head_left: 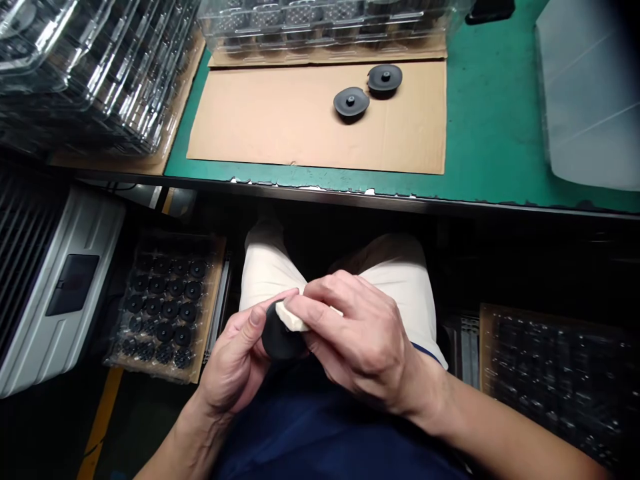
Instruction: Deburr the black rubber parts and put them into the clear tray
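Note:
Over my lap, my left hand (235,357) is closed around a black round part (277,340). My right hand (357,337) pinches a small whitish pad (291,318) and presses it against the top of that part. Both hands sit below the table edge, above my light trousers. Two more black disc parts, one (351,103) and another (385,78), lie on the brown cardboard sheet (280,120) on the green table.
Clear plastic trays are stacked at the back left (95,60) and along the far edge (320,23). A tray holding several black parts (165,303) rests low on the left, another tray (560,373) low on the right. A white sheet (590,93) lies at the right.

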Available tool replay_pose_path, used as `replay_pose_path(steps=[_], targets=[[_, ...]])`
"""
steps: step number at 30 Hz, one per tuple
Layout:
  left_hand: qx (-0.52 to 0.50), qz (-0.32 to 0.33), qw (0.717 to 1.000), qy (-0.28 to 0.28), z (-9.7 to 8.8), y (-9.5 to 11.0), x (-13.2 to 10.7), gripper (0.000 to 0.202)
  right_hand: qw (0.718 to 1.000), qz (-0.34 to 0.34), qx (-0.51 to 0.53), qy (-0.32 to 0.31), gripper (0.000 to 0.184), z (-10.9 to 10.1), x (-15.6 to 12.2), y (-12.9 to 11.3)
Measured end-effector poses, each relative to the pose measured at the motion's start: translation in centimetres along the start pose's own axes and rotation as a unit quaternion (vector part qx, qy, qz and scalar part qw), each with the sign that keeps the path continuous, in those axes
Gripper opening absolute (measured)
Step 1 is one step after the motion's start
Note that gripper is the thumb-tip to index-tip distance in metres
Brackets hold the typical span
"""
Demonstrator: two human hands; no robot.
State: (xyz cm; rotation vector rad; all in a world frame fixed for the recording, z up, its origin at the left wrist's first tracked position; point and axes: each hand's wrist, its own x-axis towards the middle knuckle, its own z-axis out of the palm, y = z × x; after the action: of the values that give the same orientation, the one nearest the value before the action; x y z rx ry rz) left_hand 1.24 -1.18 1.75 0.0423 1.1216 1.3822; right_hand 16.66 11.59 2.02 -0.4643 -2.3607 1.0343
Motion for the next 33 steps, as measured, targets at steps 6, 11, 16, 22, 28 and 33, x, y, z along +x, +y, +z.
replay_pose_path(steps=[6,11,16,22,28,33], targets=[[0.019,0.080,0.993,0.080,0.1,0.8,0.3,0.041,0.991,0.122,0.060,0.005,0.022,0.9,-0.4,-0.4],[0.065,-0.051,0.997,-0.006,-0.4,0.9,0.6,0.049,0.999,-0.016,-0.023,-0.032,0.023,0.4,-0.2,0.6],[0.004,0.036,0.999,0.033,0.0,0.4,0.4,0.039,1.000,0.013,0.000,0.021,0.015,1.0,0.4,0.4],[0.043,0.108,0.990,0.078,-0.5,0.3,0.2,0.039,0.981,0.145,0.126,0.001,0.021,2.2,-0.2,-0.3],[0.014,-0.076,0.997,-0.020,-1.4,0.3,-0.3,0.042,0.996,-0.043,0.036,-0.064,0.023,0.8,0.1,0.8],[-0.081,-0.060,0.995,-0.001,-0.8,0.0,-0.3,0.035,0.997,-0.074,0.007,-0.017,0.020,1.0,0.7,0.9]])
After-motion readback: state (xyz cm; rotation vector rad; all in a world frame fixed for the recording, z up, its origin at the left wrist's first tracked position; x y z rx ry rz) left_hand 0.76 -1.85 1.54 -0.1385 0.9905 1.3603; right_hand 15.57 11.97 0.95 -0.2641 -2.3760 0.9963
